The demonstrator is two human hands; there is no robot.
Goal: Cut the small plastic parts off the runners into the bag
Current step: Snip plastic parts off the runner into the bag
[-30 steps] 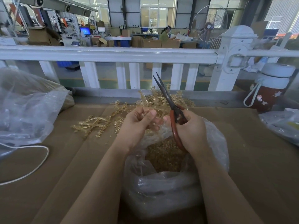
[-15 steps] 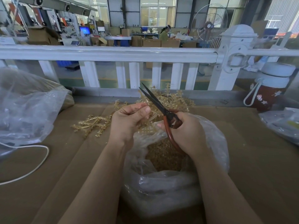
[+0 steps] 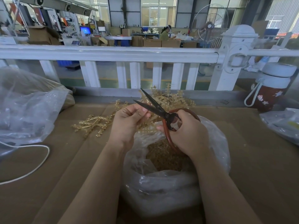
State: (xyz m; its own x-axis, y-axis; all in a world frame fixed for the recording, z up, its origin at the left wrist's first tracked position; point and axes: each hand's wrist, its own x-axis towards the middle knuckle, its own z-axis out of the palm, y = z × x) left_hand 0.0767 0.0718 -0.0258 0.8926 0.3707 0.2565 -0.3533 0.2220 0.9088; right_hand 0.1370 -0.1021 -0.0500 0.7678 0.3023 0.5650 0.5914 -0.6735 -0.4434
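Midway: bag (image 3: 161,191) part-filled with cut parts (image 3: 163,157), runners (image 3: 92,125) heaped behind.
Left hand (image 3: 127,125) pinching a runner; right hand (image 3: 189,133) gripping open scissors (image 3: 155,105).

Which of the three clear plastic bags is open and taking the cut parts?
The bag under the hands, mouth open, golden parts visible inside. The big bag at left and the bag at right edge lie off to the sides.

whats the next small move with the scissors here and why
Probably close the scissors on the runner the left hand pinches. The blades stand open beside those fingertips, the right hand grips the red handles, and both sit above the open bag, so cut parts should drop in.
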